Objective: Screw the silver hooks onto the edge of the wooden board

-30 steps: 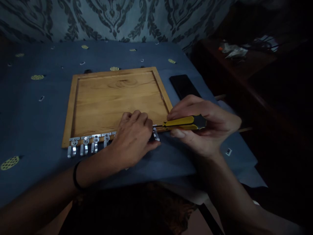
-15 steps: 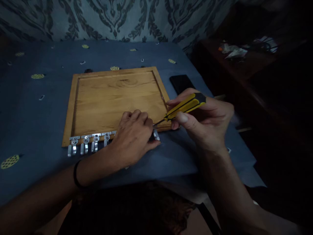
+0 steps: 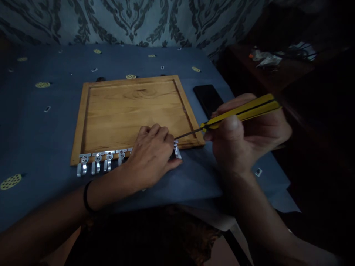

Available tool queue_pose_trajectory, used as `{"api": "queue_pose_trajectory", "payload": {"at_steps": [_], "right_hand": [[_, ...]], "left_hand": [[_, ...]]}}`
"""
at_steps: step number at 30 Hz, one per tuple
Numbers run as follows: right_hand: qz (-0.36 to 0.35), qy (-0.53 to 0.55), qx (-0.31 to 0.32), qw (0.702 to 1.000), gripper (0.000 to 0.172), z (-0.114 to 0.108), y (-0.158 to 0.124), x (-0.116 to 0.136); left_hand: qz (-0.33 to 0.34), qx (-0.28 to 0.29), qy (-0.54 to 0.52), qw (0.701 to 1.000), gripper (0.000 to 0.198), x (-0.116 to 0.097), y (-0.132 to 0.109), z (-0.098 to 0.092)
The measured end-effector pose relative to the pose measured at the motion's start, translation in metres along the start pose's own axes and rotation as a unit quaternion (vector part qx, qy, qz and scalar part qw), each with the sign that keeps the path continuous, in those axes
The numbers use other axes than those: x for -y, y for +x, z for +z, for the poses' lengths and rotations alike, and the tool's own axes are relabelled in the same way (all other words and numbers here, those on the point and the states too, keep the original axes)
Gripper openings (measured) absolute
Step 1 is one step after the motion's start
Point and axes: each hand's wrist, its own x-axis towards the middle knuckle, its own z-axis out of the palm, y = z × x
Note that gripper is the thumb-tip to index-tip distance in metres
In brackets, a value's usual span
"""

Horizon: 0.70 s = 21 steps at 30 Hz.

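A framed wooden board [image 3: 130, 111] lies on the cloth-covered table. Along its near edge runs a row of silver metal hooks [image 3: 97, 162], several showing left of my hand. My left hand [image 3: 154, 155] rests over the near edge, fingers curled down around the strip of hooks; its fingertips are hidden. Just past its knuckles another hook [image 3: 176, 149] shows. In my right hand [image 3: 244, 133] is a yellow and black screwdriver [image 3: 238, 112], its shaft slanting down left. The tip ends close to that hook, beside my left fingers; whether it touches a screw cannot be made out.
A black phone-like slab [image 3: 208, 98] lies right of the board. The blue cloth [image 3: 55, 133] has yellow printed shapes. Beyond the table's right edge, a dark brown surface [image 3: 249, 74] holds crumpled clear plastic [image 3: 267, 59]. A patterned backdrop [image 3: 130, 22] rises behind.
My right hand has moved right and back with the screwdriver, which now lies flatter and shows more of its shaft. My left hand and the board have stayed in place.
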Motion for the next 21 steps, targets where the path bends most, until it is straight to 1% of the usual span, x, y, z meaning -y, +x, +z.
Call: {"api": "queue_pose_trajectory", "payload": {"at_steps": [2, 3, 6, 10, 16, 21], "right_hand": [[0.014, 0.005, -0.004, 1.000, 0.014, -0.0007, -0.0004, -0.0003], [0.010, 0.002, -0.001, 1.000, 0.015, -0.0009, -0.0001, -0.0004], [-0.012, -0.025, 0.022, 0.999, 0.021, -0.0001, 0.0016, -0.0001], [-0.001, -0.049, 0.054, 0.997, 0.024, 0.0018, 0.0032, 0.0018], [0.017, -0.052, 0.076, 0.996, 0.024, 0.0021, 0.0021, 0.0040], [0.028, -0.053, 0.081, 0.995, 0.024, 0.0025, 0.0014, 0.0048]], "left_hand": [[0.000, 0.000, -0.001, 1.000, 0.042, 0.0001, 0.0002, -0.0001], [0.001, -0.002, -0.001, 1.000, 0.042, 0.0001, 0.0004, -0.0002], [0.001, -0.007, 0.002, 1.000, 0.041, -0.0003, 0.0009, -0.0006], [0.003, -0.006, 0.006, 1.000, 0.042, -0.0005, 0.0007, -0.0004], [0.013, -0.031, 0.007, 0.999, 0.041, 0.0011, -0.0003, 0.0023], [0.008, -0.020, 0.005, 1.000, 0.042, 0.0006, -0.0004, 0.0027]]}}
